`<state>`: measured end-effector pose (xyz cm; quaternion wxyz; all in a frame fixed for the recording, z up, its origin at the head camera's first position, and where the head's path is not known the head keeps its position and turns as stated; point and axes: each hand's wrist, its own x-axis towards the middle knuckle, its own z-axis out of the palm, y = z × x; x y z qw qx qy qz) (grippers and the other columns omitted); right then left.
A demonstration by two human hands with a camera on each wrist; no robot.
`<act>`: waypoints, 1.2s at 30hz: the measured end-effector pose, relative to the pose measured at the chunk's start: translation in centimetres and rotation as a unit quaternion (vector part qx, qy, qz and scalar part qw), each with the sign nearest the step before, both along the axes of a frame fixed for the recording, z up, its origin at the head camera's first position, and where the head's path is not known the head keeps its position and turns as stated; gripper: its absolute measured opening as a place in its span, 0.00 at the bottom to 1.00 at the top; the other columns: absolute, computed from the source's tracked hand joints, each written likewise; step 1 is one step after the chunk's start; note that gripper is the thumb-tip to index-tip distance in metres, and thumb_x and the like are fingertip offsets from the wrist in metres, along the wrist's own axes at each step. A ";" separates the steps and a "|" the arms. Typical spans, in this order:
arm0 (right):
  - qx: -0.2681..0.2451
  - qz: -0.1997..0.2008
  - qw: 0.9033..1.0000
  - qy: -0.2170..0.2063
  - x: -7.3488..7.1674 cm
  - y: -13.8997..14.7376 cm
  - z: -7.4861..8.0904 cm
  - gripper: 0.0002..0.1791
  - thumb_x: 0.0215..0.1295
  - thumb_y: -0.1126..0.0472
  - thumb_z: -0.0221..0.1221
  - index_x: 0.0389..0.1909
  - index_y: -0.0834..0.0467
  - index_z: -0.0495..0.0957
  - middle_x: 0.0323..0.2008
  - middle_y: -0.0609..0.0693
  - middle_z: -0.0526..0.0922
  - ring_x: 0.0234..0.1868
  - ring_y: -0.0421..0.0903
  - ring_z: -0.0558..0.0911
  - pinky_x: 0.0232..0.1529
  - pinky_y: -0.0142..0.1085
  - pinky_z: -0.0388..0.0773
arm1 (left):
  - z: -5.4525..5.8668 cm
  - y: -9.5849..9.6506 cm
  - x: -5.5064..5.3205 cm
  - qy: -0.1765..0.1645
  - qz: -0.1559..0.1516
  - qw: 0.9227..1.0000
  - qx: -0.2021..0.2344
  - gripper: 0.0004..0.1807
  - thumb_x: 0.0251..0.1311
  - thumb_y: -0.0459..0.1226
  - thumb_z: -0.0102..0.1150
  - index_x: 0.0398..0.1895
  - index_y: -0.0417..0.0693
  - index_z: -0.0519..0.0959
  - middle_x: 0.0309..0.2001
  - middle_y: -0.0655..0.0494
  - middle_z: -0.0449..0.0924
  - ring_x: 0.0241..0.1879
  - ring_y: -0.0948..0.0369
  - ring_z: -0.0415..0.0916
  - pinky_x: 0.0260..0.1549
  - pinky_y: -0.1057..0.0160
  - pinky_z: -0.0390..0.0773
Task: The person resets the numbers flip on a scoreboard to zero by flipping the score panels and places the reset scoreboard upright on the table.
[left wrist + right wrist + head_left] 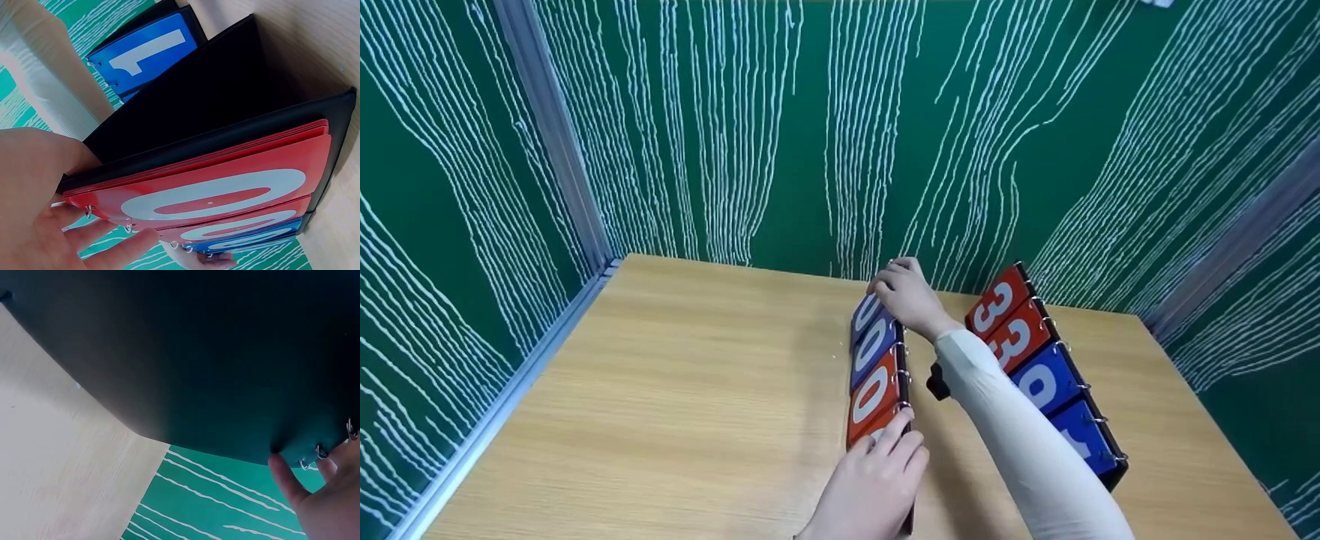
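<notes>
- We see the left hand (877, 476) grasping the 6 o'clock end of a flip scoreboard (876, 367), thumb behind the black panel, fingers on the ringed edge; the head view hides that thumb.
- At the 12 o'clock end, we see the right hand (910, 298) pinching the same scoreboard, its thumb pressed to the black back; its other fingers are mostly hidden beyond the edge in the right wrist view.
- The held scoreboard sits over the table (682, 390), between 5 and 6 o'clock of the head view's centre. We count two blue cards towards 12 o'clock and two red towards 6.
- All four cards read 0, though the right hand covers part of the farthest blue one and the left hand most of the nearest red.
- We cannot tell whether all its lower edges touch the table.
- A pale sleeve (1012, 420) enters from 5 o'clock; the dark object (937, 382) at its wrist is too unclear for us to name.
- At 3 o'clock of the held scoreboard, apart from it, stands a second scoreboard (1057, 371): two red 3s, then two blue cards, the last a 1. The sleeve cuts across it, and we cannot read the third digit surely.
- Behind, at 12 o'clock, rises a green wall (795, 187) with wavy white lines; a white object (1158, 2) between 1 and 2 o'clock is cut off by the frame.
</notes>
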<state>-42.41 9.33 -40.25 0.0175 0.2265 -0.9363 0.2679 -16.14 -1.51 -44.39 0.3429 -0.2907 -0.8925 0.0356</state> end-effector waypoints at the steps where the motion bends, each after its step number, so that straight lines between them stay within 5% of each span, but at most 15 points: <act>1: -0.001 0.000 1.000 0.001 0.1 0.1 0.0 0.21 0.77 0.53 0.43 0.45 0.55 0.85 0.58 0.53 0.82 0.75 0.52 0.58 0.76 0.55 0.58 | 0.1 0.0 0.0 -0.009 -0.001 1.000 -0.002 0.14 0.58 0.46 0.65 0.47 0.56 0.82 0.51 0.62 0.82 0.66 0.60 0.74 0.44 0.68 0.83; 8: -0.011 0.001 1.000 -0.003 0.7 0.5 0.0 0.20 0.78 0.55 0.43 0.48 0.57 0.84 0.60 0.53 0.79 0.73 0.53 0.61 0.74 0.56 0.62 | 0.0 0.2 0.3 -0.004 0.000 1.000 -0.009 0.13 0.59 0.47 0.66 0.46 0.57 0.82 0.51 0.62 0.83 0.65 0.60 0.75 0.41 0.67 0.84; 14: -0.043 0.006 0.999 -0.020 2.2 1.5 0.9 0.15 0.77 0.55 0.48 0.54 0.53 0.79 0.64 0.51 0.70 0.65 0.51 0.71 0.64 0.51 0.76 | 0.4 0.1 0.5 -0.067 -0.008 0.998 -0.012 0.24 0.54 0.54 0.69 0.51 0.56 0.81 0.56 0.60 0.81 0.68 0.59 0.72 0.45 0.66 0.84; 18: -0.041 0.006 0.999 0.009 3.8 2.6 1.5 0.17 0.77 0.56 0.49 0.60 0.52 0.76 0.68 0.52 0.68 0.68 0.53 0.72 0.66 0.53 0.76 | 0.5 0.0 0.5 -0.069 -0.003 0.998 -0.016 0.26 0.51 0.55 0.70 0.51 0.56 0.80 0.57 0.60 0.81 0.68 0.59 0.71 0.46 0.66 0.83; 24: 0.000 0.002 0.995 0.097 8.2 5.7 2.2 0.19 0.75 0.56 0.53 0.65 0.51 0.74 0.67 0.51 0.73 0.71 0.52 0.72 0.69 0.54 0.73 | -0.2 0.1 0.2 0.052 0.010 0.999 -0.001 0.15 0.50 0.46 0.63 0.43 0.58 0.81 0.51 0.62 0.82 0.65 0.60 0.74 0.39 0.70 0.78; 27: 0.017 -0.013 0.992 0.127 11.0 7.7 2.5 0.21 0.75 0.56 0.55 0.66 0.50 0.73 0.67 0.50 0.74 0.69 0.52 0.74 0.67 0.56 0.74 | -0.2 0.2 0.3 0.045 0.009 0.999 0.001 0.15 0.51 0.45 0.64 0.44 0.57 0.81 0.51 0.61 0.82 0.64 0.60 0.74 0.40 0.70 0.80; 32: 0.075 -0.046 0.978 0.191 15.1 12.0 2.3 0.24 0.69 0.59 0.61 0.66 0.52 0.74 0.66 0.55 0.75 0.65 0.57 0.76 0.65 0.62 0.74 | 0.0 0.3 0.4 -0.022 0.010 1.000 -0.016 0.22 0.53 0.49 0.70 0.50 0.54 0.80 0.55 0.59 0.82 0.66 0.58 0.73 0.45 0.67 0.83; 36: 0.087 -0.080 0.975 0.189 17.4 15.4 1.9 0.27 0.66 0.62 0.63 0.67 0.54 0.73 0.67 0.58 0.73 0.67 0.63 0.73 0.64 0.67 0.70 | 0.1 0.4 0.4 -0.032 0.017 0.999 -0.013 0.20 0.56 0.45 0.68 0.52 0.54 0.79 0.55 0.60 0.81 0.67 0.59 0.72 0.47 0.65 0.83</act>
